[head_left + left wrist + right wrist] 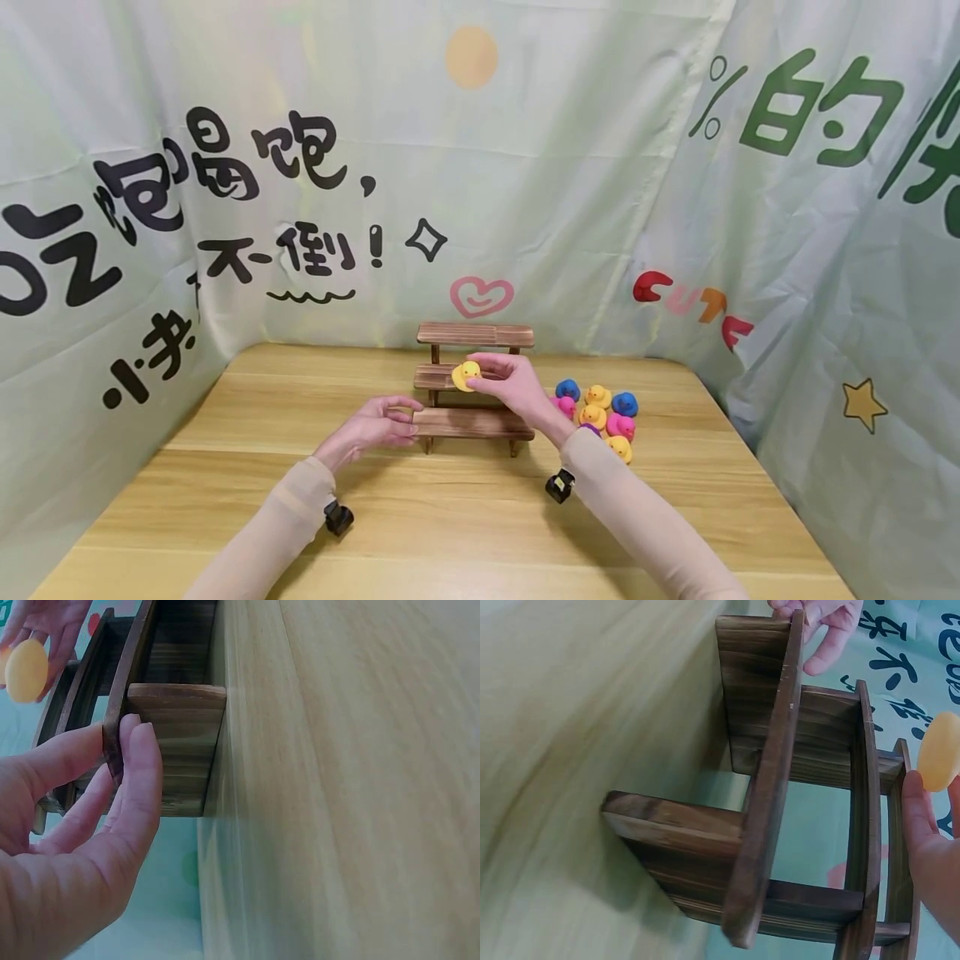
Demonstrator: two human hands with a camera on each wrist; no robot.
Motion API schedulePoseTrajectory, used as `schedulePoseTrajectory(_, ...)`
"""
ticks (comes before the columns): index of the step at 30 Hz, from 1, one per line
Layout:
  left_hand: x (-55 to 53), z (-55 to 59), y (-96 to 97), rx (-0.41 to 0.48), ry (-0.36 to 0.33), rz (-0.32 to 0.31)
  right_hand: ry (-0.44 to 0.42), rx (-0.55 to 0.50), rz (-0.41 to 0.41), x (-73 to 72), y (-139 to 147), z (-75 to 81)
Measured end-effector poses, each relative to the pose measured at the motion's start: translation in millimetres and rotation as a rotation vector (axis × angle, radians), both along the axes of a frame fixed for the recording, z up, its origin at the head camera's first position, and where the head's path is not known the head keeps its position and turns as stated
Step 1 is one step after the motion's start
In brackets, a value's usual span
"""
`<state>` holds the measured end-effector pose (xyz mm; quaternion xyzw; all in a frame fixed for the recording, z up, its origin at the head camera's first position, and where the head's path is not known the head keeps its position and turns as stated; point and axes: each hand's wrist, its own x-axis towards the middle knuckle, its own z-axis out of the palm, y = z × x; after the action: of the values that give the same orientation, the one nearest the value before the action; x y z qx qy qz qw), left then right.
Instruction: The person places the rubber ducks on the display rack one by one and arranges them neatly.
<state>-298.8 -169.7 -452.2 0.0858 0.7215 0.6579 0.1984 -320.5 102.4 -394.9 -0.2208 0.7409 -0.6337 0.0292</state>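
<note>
A small three-tier wooden stand (474, 422) stands on the table. My left hand (375, 427) pinches the left end of its lowest board, thumb on one face and fingers on the other, as the left wrist view shows with the hand (97, 825). My right hand (517, 387) grips a yellow rubber duck (466, 376) between thumb and fingers, held over the stand near the middle board. Only the duck's rounded underside (939, 754) shows in the right wrist view, beside the fingers. Whether the duck touches the board I cannot tell.
Right of the stand sits a group of several rubber ducks, among them a blue duck (625, 404), a pink duck (621, 427) and a yellow duck (597, 396). My right forearm partly covers the group. A printed curtain (555, 208) hangs behind the wooden table (450, 525).
</note>
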Motion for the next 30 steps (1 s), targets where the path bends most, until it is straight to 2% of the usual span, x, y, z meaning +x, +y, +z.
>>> schedulePoseTrajectory(11,-0.5,-0.8,1.0,0.017,-0.021,0.001,0.042,0.011,0.015,-16.3,-12.8,17.1)
schedulePoseTrajectory(22,-0.4,0.5,2.4,0.022,-0.018,-0.008,0.074,0.038,-0.006,-35.4,-21.0,29.8)
schedulePoseTrajectory(30,-0.4,0.0,1.5,0.049,-0.027,-0.01,0.033,0.037,0.004,-44.5,-28.1,43.4)
